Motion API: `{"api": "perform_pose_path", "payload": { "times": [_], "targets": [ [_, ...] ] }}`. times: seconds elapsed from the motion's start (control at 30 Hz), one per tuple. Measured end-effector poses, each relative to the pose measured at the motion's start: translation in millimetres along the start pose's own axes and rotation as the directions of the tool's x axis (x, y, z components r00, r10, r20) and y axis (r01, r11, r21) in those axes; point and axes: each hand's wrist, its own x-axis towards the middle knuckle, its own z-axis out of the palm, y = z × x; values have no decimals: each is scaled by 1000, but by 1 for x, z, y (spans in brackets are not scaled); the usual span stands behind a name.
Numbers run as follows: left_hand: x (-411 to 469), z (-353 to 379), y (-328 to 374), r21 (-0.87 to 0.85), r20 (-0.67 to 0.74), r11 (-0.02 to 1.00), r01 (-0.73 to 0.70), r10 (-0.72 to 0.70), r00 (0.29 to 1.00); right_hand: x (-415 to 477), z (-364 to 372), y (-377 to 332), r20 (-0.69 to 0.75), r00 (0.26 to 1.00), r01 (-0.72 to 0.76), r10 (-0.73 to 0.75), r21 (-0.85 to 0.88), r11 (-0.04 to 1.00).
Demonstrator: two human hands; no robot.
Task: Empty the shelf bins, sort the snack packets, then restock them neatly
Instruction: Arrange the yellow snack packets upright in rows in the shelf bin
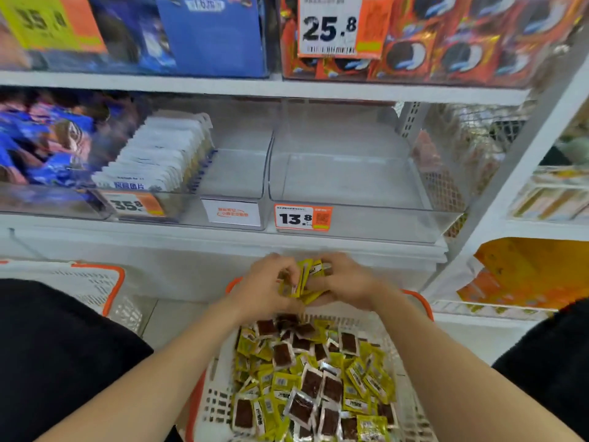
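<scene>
White basket (220,406) with an orange rim, nearest, low centre. It is heaped with loose yellow snack packets (318,387), many showing a brown window, all unsorted.

Just over its far edge, left hand (264,288) and right hand (347,282) are both curled round one small stack of yellow packets (306,280), held edge-on.

Second basket (95,282) at left; contents not visible.

Beyond, the clear shelf bin (350,186) with price tag (302,218) "13.8" stands empty, probably the packets' home. The bin to its left is part filled: white packets (159,157) filed upright, orange tag (132,204) "35.8". The white card beside it is unreadable.

Top shelf: tag (331,27) "25.8" over orange cookie packs, blue boxes at left.

Judgement: this bin is emptied, sorting is under way, and restocking has not begun. Most packets remain.
</scene>
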Motion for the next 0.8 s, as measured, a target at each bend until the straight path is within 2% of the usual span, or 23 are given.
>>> {"api": "perform_pose_path", "payload": {
  "times": [0.17, 0.3, 0.37, 0.47, 0.6, 0.7, 0.8],
  "targets": [
    [7, -47, 46, 165, 132, 983, -79, 57, 990, -23, -22, -54, 236, 972, -9, 9, -1, 1000],
    [9, -70, 73, 191, 133, 977, -95, 70, 989, -39, -30, -87, 347, 938, -15, 9, 15, 1000],
    [10, -77, 85, 180, 85, 977, -116, 102, 991, -44, -29, -99, 294, 955, 26, -25, 2, 1000],
    [12, -85, 95, 136, -50, 984, -114, 122, 991, -48, -24, -112, 150, 978, 166, -147, -123, 979],
    [14, -98, 103, -139, -111, 983, -122, 107, 988, -53, -32, -124, 45, 968, 251, -247, -151, 956],
    [20, -103, 108, -333, -208, 938, -99, 29, 978, -51, -35, -127, -60, 960, 269, -272, -50, 962],
    [28, -98, 108, -532, -341, 844, -65, -143, 929, -43, -31, -124, -288, 910, 325, -299, 47, 944]
  ]
}}
